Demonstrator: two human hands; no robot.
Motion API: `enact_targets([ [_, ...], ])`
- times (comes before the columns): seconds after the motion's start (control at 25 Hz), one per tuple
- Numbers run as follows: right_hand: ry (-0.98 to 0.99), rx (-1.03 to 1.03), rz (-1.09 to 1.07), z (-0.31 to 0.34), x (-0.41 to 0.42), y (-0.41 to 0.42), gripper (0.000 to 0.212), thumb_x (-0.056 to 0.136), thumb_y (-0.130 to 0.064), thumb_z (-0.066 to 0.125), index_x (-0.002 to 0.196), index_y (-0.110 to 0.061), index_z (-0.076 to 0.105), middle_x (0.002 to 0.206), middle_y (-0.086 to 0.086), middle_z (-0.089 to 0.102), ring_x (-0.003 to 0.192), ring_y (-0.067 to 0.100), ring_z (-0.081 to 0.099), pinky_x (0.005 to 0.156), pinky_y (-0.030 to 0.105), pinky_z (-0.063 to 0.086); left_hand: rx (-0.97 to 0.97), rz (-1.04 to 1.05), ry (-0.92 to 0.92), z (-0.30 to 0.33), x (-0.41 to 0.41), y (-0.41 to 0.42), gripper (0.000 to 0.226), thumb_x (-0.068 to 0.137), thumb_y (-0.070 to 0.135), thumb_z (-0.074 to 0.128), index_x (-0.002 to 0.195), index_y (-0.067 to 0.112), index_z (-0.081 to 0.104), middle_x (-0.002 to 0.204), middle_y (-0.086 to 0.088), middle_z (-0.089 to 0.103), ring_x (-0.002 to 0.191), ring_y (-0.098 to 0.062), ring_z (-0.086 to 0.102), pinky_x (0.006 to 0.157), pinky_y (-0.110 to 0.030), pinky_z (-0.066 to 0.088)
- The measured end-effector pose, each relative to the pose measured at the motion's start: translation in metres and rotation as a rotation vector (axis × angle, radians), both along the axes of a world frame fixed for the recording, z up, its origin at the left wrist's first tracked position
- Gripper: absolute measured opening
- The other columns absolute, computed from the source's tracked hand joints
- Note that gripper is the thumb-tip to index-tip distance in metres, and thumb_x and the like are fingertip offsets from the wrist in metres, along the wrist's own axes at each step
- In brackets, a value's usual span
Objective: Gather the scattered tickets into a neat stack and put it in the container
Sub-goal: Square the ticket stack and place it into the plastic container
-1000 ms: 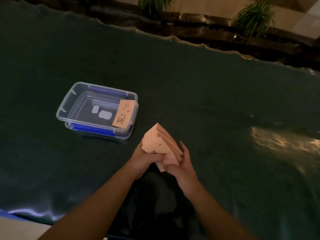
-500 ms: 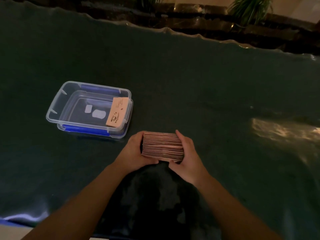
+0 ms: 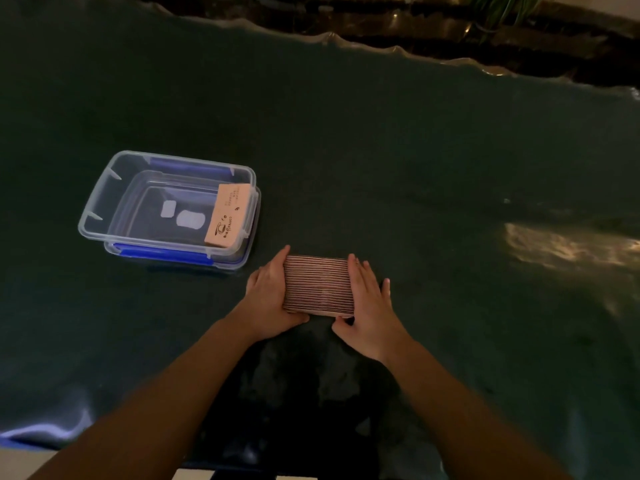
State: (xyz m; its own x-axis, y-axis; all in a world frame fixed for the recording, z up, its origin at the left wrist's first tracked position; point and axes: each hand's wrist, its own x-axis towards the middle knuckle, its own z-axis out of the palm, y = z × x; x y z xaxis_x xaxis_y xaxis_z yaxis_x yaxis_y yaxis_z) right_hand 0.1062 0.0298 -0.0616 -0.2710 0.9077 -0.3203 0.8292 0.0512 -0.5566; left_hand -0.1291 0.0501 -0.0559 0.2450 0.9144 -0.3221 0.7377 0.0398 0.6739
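Note:
A thick stack of pinkish tickets (image 3: 318, 285) stands on edge on the dark green table cover, its edges facing me. My left hand (image 3: 269, 296) presses its left side and my right hand (image 3: 367, 303) presses its right side, thumbs at the near end. To the left stands a clear plastic container (image 3: 104, 202) with blue clips. Inside it, against the right wall, lies another pile of tickets (image 3: 228, 213) with a coffee-cup print on top.
The green cover (image 3: 415, 168) spans the whole table and is wrinkled at the far edge. A bright light patch (image 3: 568, 247) shines at the right. Potted plants (image 3: 502, 8) stand beyond the far edge.
The fanned tickets in my hands were squared into a compact block and set on edge on the table. My hands now flank it, a little nearer the container.

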Motion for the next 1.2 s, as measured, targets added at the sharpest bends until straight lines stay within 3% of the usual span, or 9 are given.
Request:
enact_targets([
  [0.12,0.094,-0.016,-0.094,-0.004,0.009,-0.001,0.124,0.084,-0.041,0.074,0.169,-0.025,-0.014,0.178,-0.002,0.014,0.164,0.016,0.005,0.125,0.048,-0.019,0.014,0.044,-0.043,-0.004,-0.006,-0.002,0.140,0.061,0.049,0.092,0.163,0.026,-0.001,0.161,-0.003,0.035,0.151,-0.023,0.026,0.123,-0.050,0.007],
  [0.2,0.053,-0.003,-0.060,-0.009,0.013,-0.001,0.116,0.084,-0.051,0.067,0.170,-0.023,-0.005,0.180,-0.002,0.011,0.164,0.013,-0.006,0.125,0.047,-0.021,0.050,0.043,-0.027,-0.009,-0.006,-0.004,0.132,0.061,0.051,0.092,0.162,0.026,0.012,0.162,-0.003,0.034,0.152,-0.023,0.024,0.123,-0.049,0.008],
  [0.32,-0.043,0.025,0.037,-0.017,0.011,-0.003,0.106,0.088,-0.060,0.056,0.171,-0.024,0.002,0.181,-0.002,-0.001,0.159,0.013,-0.024,0.126,0.050,-0.024,0.045,0.031,-0.016,-0.013,-0.002,-0.007,0.126,0.063,0.053,0.090,0.159,0.032,0.012,0.165,-0.005,0.024,0.152,-0.024,0.015,0.122,-0.046,0.003],
  [0.48,-0.063,0.098,0.038,-0.020,0.013,-0.011,0.109,0.089,-0.077,0.043,0.171,-0.020,0.001,0.181,-0.001,-0.001,0.158,0.012,-0.026,0.122,0.041,-0.030,0.095,-0.022,-0.010,-0.010,-0.001,-0.006,0.121,0.065,0.057,0.087,0.157,0.032,0.013,0.165,-0.006,0.024,0.153,-0.018,0.010,0.122,-0.045,-0.001],
  [0.6,-0.066,0.110,0.011,-0.019,0.017,-0.012,0.109,0.089,-0.076,0.045,0.171,-0.017,0.003,0.181,0.000,0.003,0.158,0.011,-0.024,0.122,0.039,-0.030,0.137,-0.046,0.022,-0.011,0.003,-0.004,0.113,0.066,0.058,0.086,0.154,0.030,0.021,0.162,-0.004,0.028,0.151,-0.011,0.007,0.121,-0.044,-0.005],
  [0.8,-0.061,0.058,0.008,-0.020,0.016,-0.013,0.107,0.087,-0.067,0.042,0.170,-0.015,-0.001,0.181,0.002,0.000,0.161,0.016,-0.023,0.123,0.040,-0.030,0.124,-0.054,0.059,-0.021,0.003,-0.008,0.112,0.067,0.064,0.082,0.155,0.025,0.026,0.162,-0.003,0.032,0.155,-0.017,0.005,0.121,-0.042,-0.009],
  [0.92,0.000,0.033,-0.034,-0.018,0.015,-0.013,0.105,0.086,-0.062,0.048,0.170,-0.014,0.008,0.180,0.003,0.011,0.164,0.019,-0.015,0.127,0.044,-0.023,0.116,-0.027,0.080,-0.026,0.004,-0.007,0.111,0.064,0.066,0.081,0.154,0.029,0.028,0.160,-0.001,0.033,0.153,-0.014,0.006,0.121,-0.042,-0.007],
  [1.08,0.118,0.043,-0.140,-0.003,0.019,-0.003,0.098,0.072,-0.052,0.072,0.157,-0.017,0.038,0.165,0.004,0.042,0.165,0.024,0.004,0.131,0.046,-0.011,0.056,0.019,0.072,-0.027,0.003,-0.003,0.111,0.056,0.064,0.086,0.149,0.034,0.034,0.158,0.002,0.035,0.152,-0.015,0.011,0.121,-0.043,-0.001],
  [1.2,0.111,0.012,-0.152,0.011,0.021,0.008,0.086,0.067,-0.044,0.088,0.141,-0.020,0.051,0.149,0.002,0.054,0.157,0.028,0.025,0.132,0.054,0.014,0.038,0.017,0.061,-0.020,0.000,0.003,0.103,0.051,0.061,0.089,0.139,0.036,0.044,0.152,0.005,0.045,0.151,-0.020,0.019,0.121,-0.048,0.009],
])
